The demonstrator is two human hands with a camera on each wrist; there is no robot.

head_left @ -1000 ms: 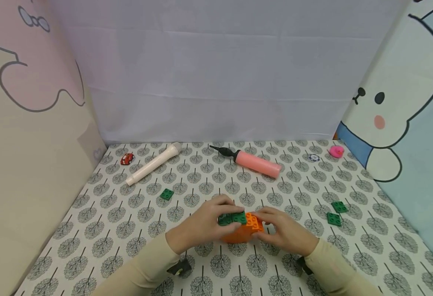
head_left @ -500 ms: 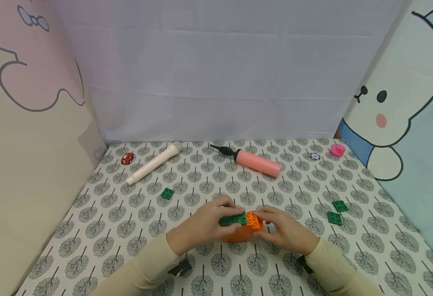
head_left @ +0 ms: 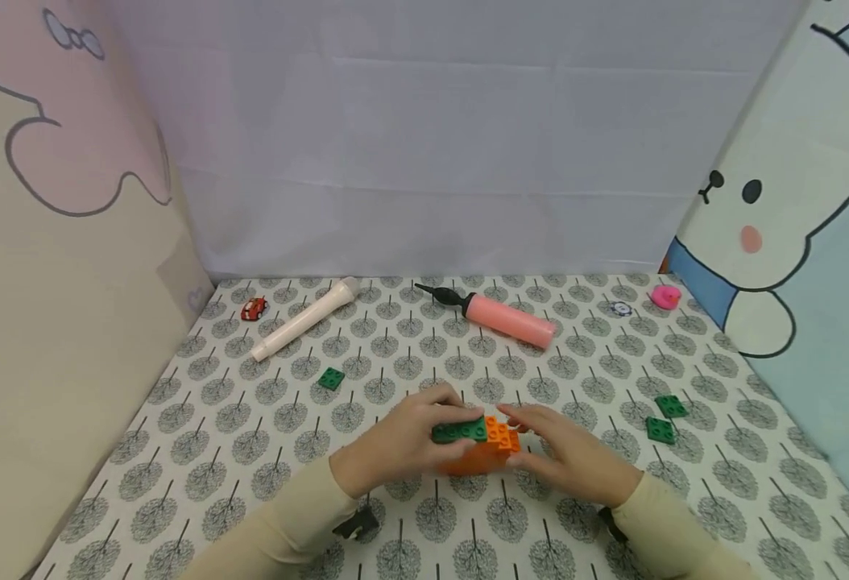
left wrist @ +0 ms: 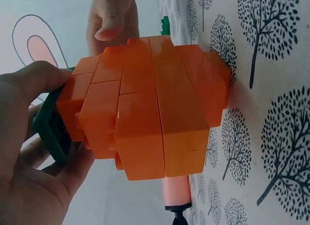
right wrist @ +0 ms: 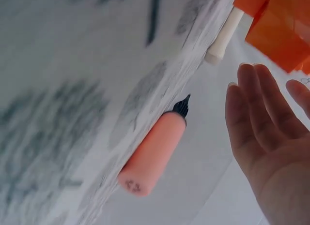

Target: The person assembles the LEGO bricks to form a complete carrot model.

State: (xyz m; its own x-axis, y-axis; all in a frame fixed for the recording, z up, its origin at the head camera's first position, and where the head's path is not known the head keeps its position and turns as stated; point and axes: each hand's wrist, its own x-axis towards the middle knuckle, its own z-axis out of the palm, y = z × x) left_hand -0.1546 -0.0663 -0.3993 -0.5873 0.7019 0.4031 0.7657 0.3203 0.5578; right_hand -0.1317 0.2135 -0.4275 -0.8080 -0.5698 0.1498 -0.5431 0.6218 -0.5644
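An orange brick build (head_left: 500,437) made of several stacked toy blocks stands in the middle, with green bricks (head_left: 459,431) along its top. My left hand (head_left: 399,443) pinches the green bricks between thumb and fingers. In the left wrist view a green brick (left wrist: 54,130) sits between that hand and the stepped orange blocks (left wrist: 138,104). At the build's right side is my right hand (head_left: 577,455), fingers relaxed. In the right wrist view a small gap shows between the right hand's fingers (right wrist: 264,101) and the orange blocks (right wrist: 281,34).
A loose green brick (head_left: 331,379) lies to the left, two more green bricks (head_left: 660,429) to the right. Farther back are a red toy car (head_left: 254,308), a pale tube (head_left: 304,320), a pink hand pump (head_left: 509,321), a small round patterned piece (head_left: 621,308) and a pink toy duck (head_left: 666,297).
My right hand has drawn slightly to the right, its fingers coming off the orange blocks. The left hand keeps its grip on the green bricks in nearly the same place.
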